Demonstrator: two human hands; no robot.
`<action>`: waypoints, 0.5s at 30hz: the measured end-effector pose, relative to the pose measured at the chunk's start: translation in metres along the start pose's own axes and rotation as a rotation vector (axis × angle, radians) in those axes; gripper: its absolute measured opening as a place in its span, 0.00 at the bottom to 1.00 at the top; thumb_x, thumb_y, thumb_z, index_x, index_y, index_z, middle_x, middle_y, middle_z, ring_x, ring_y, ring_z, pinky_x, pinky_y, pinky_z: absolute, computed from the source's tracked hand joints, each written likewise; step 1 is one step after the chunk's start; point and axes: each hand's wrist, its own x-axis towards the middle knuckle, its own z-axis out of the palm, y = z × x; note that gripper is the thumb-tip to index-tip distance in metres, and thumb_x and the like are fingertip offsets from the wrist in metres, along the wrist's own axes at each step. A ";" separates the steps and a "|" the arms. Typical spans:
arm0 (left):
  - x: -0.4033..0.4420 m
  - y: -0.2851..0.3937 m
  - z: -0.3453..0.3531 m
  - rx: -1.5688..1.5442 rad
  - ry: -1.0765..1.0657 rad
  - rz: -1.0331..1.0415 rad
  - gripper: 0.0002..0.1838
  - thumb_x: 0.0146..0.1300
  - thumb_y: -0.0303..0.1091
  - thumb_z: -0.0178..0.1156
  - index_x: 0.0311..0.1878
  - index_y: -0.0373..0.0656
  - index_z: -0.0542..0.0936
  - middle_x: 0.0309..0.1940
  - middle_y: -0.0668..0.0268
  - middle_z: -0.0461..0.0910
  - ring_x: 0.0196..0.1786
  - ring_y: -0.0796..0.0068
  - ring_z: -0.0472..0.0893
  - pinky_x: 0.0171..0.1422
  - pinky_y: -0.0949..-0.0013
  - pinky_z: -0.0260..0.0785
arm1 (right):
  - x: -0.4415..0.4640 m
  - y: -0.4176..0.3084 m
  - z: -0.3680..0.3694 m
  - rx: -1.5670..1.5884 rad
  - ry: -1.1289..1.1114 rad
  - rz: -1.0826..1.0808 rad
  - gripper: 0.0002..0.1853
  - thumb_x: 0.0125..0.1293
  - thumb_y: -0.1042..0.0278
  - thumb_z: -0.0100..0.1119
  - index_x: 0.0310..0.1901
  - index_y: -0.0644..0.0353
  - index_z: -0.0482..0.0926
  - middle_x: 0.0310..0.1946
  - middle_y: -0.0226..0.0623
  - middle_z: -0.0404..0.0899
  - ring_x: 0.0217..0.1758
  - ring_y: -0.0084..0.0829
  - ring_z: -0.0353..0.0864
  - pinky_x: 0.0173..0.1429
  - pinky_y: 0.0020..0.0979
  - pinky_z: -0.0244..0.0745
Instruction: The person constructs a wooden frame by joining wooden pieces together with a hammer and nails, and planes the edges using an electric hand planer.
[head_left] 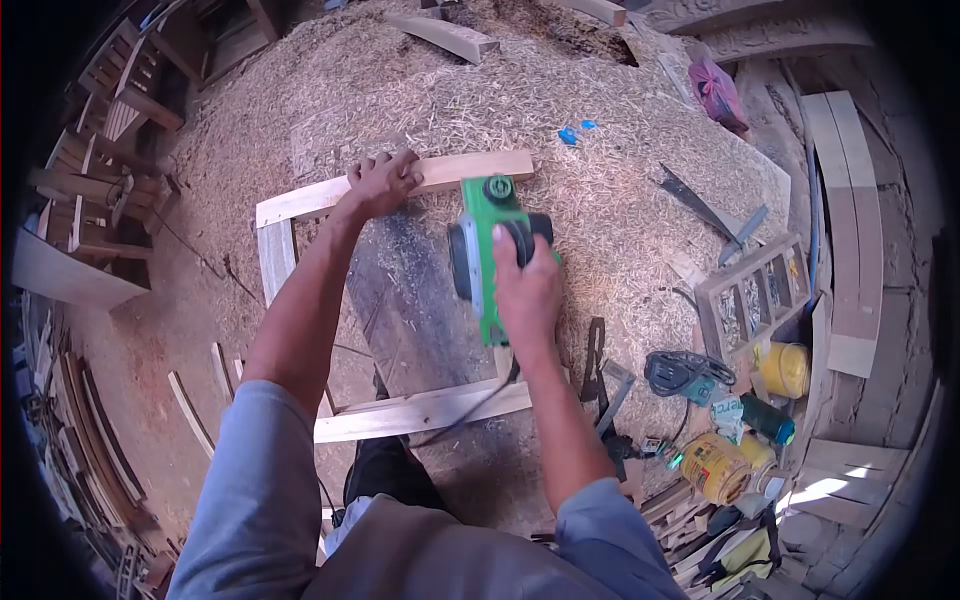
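Observation:
A pale wooden frame (470,167) lies in front of me, with a far rail, a left side piece and a near rail (430,408). My left hand (383,184) grips the middle of the far rail, its fingers bent over the top edge. In my right hand (528,280) is the handle of a green electric planer (486,212). The planer is held between the two rails, its front end close to the far rail near that rail's right end. Whether it touches the wood I cannot tell.
Wood shavings (600,210) cover the bench top. At right lie a black power tool (680,375), a small slatted wooden frame (755,295), a metal square (740,235) and yellow containers (718,468). A loose wooden piece (445,38) lies at the back. Wooden chairs (110,190) stand at left.

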 end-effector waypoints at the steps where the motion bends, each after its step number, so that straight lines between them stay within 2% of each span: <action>1: 0.001 0.000 0.000 0.007 0.002 -0.006 0.24 0.82 0.63 0.55 0.73 0.67 0.76 0.70 0.52 0.78 0.76 0.40 0.72 0.84 0.33 0.48 | 0.014 -0.008 0.006 -0.025 0.018 -0.038 0.30 0.76 0.38 0.68 0.50 0.66 0.87 0.36 0.59 0.90 0.42 0.63 0.91 0.51 0.57 0.84; 4: 0.001 0.001 0.002 0.026 0.012 -0.017 0.25 0.82 0.63 0.55 0.74 0.67 0.75 0.72 0.52 0.77 0.77 0.39 0.71 0.84 0.33 0.49 | 0.055 -0.029 0.027 -0.070 0.042 -0.080 0.33 0.76 0.35 0.66 0.49 0.67 0.88 0.38 0.61 0.90 0.43 0.63 0.91 0.53 0.56 0.84; 7: 0.003 0.001 0.002 0.026 0.013 -0.026 0.25 0.82 0.63 0.53 0.74 0.68 0.75 0.73 0.51 0.77 0.79 0.38 0.71 0.85 0.32 0.49 | 0.083 -0.037 0.037 -0.066 -0.028 -0.119 0.34 0.76 0.34 0.65 0.49 0.69 0.88 0.39 0.63 0.90 0.44 0.62 0.92 0.55 0.55 0.84; 10: 0.008 -0.003 0.003 0.060 0.000 -0.029 0.27 0.82 0.66 0.52 0.76 0.70 0.74 0.73 0.51 0.77 0.78 0.38 0.72 0.86 0.33 0.49 | 0.062 -0.023 0.025 -0.008 -0.045 -0.153 0.32 0.77 0.35 0.65 0.45 0.65 0.87 0.26 0.45 0.87 0.31 0.49 0.91 0.45 0.52 0.83; 12: 0.011 -0.003 0.004 0.085 -0.003 -0.046 0.27 0.82 0.67 0.52 0.76 0.71 0.74 0.74 0.51 0.77 0.79 0.38 0.71 0.87 0.33 0.48 | 0.011 -0.012 -0.008 -0.079 -0.127 -0.056 0.35 0.77 0.35 0.64 0.51 0.70 0.86 0.38 0.61 0.90 0.43 0.60 0.91 0.55 0.55 0.83; 14: 0.011 -0.001 0.003 0.082 -0.009 -0.060 0.27 0.82 0.67 0.51 0.77 0.72 0.74 0.74 0.51 0.76 0.80 0.39 0.70 0.87 0.33 0.47 | -0.061 0.003 -0.050 -0.152 -0.116 0.024 0.32 0.77 0.37 0.66 0.51 0.69 0.85 0.36 0.57 0.89 0.41 0.57 0.90 0.52 0.55 0.82; 15: 0.010 0.000 0.005 0.082 -0.015 -0.059 0.27 0.82 0.67 0.51 0.77 0.72 0.74 0.75 0.51 0.76 0.80 0.38 0.70 0.87 0.33 0.47 | -0.099 0.020 -0.065 -0.099 -0.075 -0.020 0.28 0.77 0.42 0.68 0.52 0.68 0.84 0.36 0.55 0.88 0.40 0.56 0.90 0.49 0.53 0.82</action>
